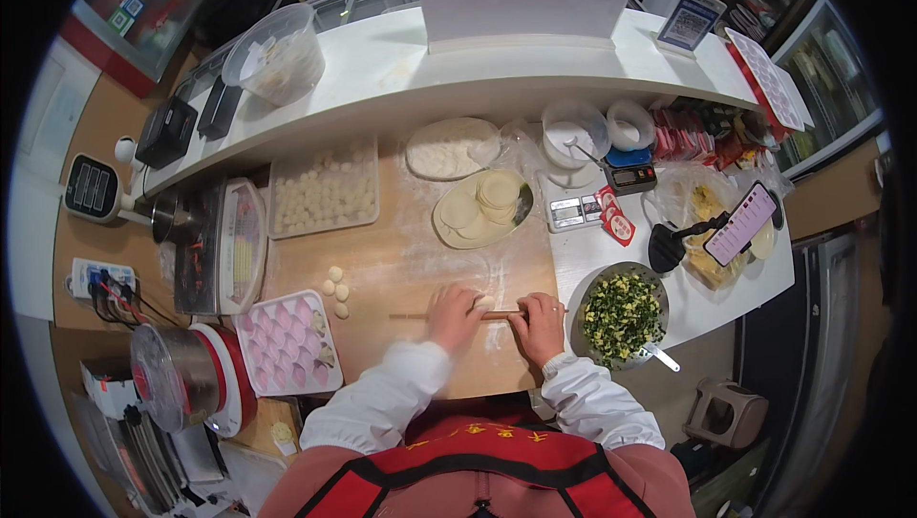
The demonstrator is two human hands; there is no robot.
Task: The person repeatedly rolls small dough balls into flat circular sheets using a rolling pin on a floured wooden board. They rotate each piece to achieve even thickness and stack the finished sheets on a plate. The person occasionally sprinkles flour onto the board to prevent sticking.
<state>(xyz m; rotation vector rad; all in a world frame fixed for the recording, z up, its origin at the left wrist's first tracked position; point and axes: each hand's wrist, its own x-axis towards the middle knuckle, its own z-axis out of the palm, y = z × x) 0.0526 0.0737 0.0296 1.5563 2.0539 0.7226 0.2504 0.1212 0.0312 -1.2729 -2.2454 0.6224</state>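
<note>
rolling pin (pixel 503 315) clasped by r hand (pixel 542 327), l hand (pixel 455 319) atop, grip unclear; dough balls (pixel 325 191) in tub (pixel 330 227), chopped greens (pixel 621 312) in bowl (pixel 579 329).

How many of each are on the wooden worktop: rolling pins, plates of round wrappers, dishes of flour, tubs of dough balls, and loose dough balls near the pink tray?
Rolling pin: 1
Plate of round wrappers: 1
Dish of flour: 1
Tub of dough balls: 1
Loose dough balls: 4
Total: 8

Floured wooden board (pixel 396 265): dough-ball tray (pixel 325 230), flour dish (pixel 444 179), loose dough pieces (pixel 329 287).
</note>
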